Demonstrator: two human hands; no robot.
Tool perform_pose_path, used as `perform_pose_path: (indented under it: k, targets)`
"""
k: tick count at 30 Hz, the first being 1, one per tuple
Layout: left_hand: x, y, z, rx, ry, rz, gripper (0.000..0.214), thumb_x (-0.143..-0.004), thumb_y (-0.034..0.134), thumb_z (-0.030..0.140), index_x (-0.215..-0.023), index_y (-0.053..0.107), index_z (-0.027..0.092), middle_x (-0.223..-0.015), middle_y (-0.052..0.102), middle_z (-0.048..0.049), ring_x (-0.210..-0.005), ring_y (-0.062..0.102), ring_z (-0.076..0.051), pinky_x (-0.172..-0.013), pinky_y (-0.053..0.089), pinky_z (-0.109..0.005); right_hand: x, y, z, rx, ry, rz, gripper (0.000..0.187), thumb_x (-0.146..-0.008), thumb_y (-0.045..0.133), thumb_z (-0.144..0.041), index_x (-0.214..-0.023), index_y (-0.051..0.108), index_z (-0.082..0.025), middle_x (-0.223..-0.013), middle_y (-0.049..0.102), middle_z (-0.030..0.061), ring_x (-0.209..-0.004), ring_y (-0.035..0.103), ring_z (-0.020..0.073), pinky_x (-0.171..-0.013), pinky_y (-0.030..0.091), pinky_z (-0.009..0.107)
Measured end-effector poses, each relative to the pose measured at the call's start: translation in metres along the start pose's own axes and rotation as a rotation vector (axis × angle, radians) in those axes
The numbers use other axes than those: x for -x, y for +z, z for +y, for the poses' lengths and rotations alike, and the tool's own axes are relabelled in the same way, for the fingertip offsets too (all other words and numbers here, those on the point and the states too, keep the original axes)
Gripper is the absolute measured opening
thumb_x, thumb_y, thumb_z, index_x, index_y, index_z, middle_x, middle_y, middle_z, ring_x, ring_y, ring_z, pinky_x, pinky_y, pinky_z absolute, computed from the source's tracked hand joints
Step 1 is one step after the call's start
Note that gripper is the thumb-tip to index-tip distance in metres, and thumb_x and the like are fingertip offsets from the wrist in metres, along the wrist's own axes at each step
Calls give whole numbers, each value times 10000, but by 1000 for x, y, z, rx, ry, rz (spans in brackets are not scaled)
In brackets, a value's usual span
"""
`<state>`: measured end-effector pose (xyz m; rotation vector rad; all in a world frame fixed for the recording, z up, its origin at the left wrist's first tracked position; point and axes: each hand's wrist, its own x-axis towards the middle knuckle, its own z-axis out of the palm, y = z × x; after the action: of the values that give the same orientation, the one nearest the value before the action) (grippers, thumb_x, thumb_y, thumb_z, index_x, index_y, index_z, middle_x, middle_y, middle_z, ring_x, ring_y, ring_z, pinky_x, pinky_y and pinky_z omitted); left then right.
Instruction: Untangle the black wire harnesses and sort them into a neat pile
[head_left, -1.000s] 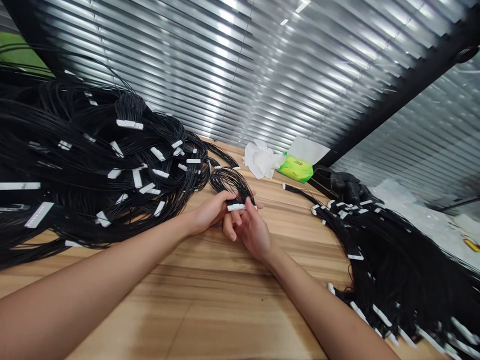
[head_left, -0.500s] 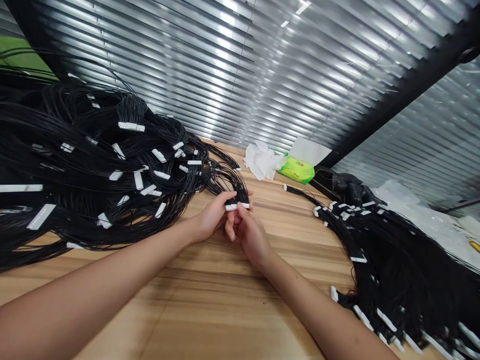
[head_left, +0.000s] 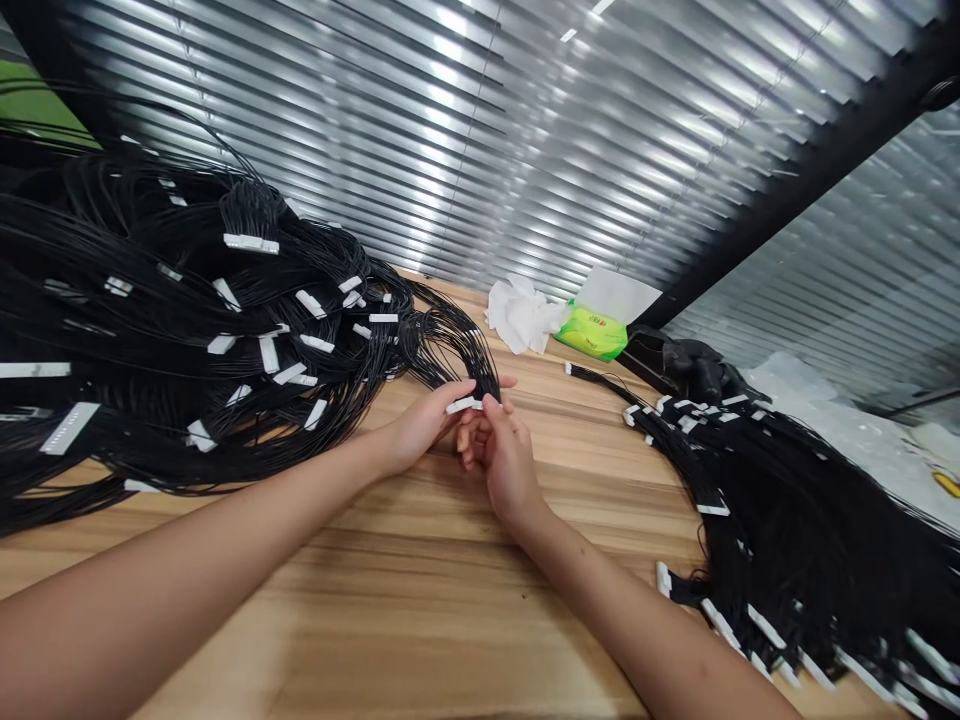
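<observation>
Between my hands is a white connector (head_left: 463, 405) at the end of a bundle of black wires (head_left: 476, 355). My left hand (head_left: 426, 428) grips the bundle and the connector's left end, its thumb on top and its other fingers partly hidden behind. My right hand (head_left: 510, 455) pinches the connector's right end with thumb and fingers. The wires arch from the connector back to a large heap of black wire harnesses (head_left: 307, 270) on the left, with many white connectors among them.
A second pile of black harnesses (head_left: 810, 520) with white connectors lies on the right. Crumpled white tissue (head_left: 521, 314) and a green tissue pack (head_left: 592, 332) sit at the back of the wooden table (head_left: 420, 600). A corrugated metal wall (head_left: 420, 130) stands behind.
My right hand has turned slightly and shifted its fingers over the connector's right end, covering more of it. The connector is now tilted a little. The camera view has shifted slightly.
</observation>
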<state>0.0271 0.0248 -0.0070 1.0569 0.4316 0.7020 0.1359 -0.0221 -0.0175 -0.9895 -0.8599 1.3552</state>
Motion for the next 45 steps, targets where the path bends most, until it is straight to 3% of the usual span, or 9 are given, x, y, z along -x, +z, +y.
perform_pose_path:
  k: [3, 6, 9, 14, 24, 26, 32, 38, 45]
  targets:
    - [-1, 0, -1, 13, 27, -26, 490, -900, 383, 392, -1263, 568, 120, -745, 666, -62, -631, 593, -169, -555, 496, -274, -2, -2, -1, -36, -26, -38, 377, -825, 548, -490, -634, 577, -166, -442, 533, -30, -377, 424, 77, -366, 316, 187]
    - [-1, -2, -5, 31, -7, -40, 404, -860, 422, 443, -851, 665, 121, -524, 581, -29, -552, 567, -172, -532, 469, -275, -4, -3, -2, -57, 19, -103, 401, -818, 539, -529, -618, 545, -181, -439, 541, -27, -374, 432, 85, -377, 327, 197]
    - [0, -2, -8, 10, -45, 22, 435, -835, 412, 474, -540, 509, 170, -355, 433, 1, -423, 492, -157, -509, 446, -279, -4, -2, -2, 15, 27, -147, 457, -820, 509, -587, -597, 524, -189, -463, 564, -11, -394, 457, 97, -396, 348, 209]
    - [0, 3, -5, -127, -64, 113, 527, -859, 336, 470, -421, 420, 190, -369, 438, -16, -460, 497, -140, -550, 408, -264, -1, -3, -2, 216, -131, -104, 477, -860, 501, -551, -584, 593, -173, -493, 572, -1, -469, 486, 99, -483, 383, 221]
    - [4, 5, -5, -425, -35, 129, 752, -740, 161, 847, -395, 361, 210, -485, 528, -47, -554, 540, -149, -636, 449, -288, 1, 1, -1, 87, -66, -30, 374, -813, 587, -452, -568, 609, -170, -539, 602, 5, -461, 426, 94, -477, 334, 243]
    - [3, 4, -4, -421, 61, 127, 734, -794, 185, 798, -444, 416, 196, -521, 554, -42, -586, 553, -152, -679, 461, -289, 0, 0, -2, 82, -109, 29, 376, -807, 595, -452, -557, 592, -171, -529, 584, -6, -459, 414, 90, -480, 330, 242]
    - [-1, -7, 8, -553, 352, 421, 350, -802, 597, 482, -690, 593, 151, -656, 583, 7, -640, 509, -121, -640, 409, -238, -6, -12, -3, 94, -228, 242, 353, -798, 603, -482, -630, 574, -174, -558, 560, -26, -448, 360, 80, -455, 294, 238]
    - [3, -6, 8, -756, 384, 400, 204, -820, 633, 362, -856, 688, 168, -812, 667, -17, -699, 544, -128, -646, 406, -232, -1, -22, -5, 155, -197, 226, 367, -798, 607, -497, -648, 599, -163, -612, 607, 5, -443, 320, 77, -447, 259, 246]
    - [9, -13, 10, -1331, 669, 350, 186, -882, 584, 370, -868, 716, 239, -861, 646, -24, -828, 562, -163, -751, 373, -288, -1, -27, -7, 108, -142, 180, 318, -767, 650, -467, -651, 607, -173, -609, 625, 2, -456, 339, 88, -463, 271, 258]
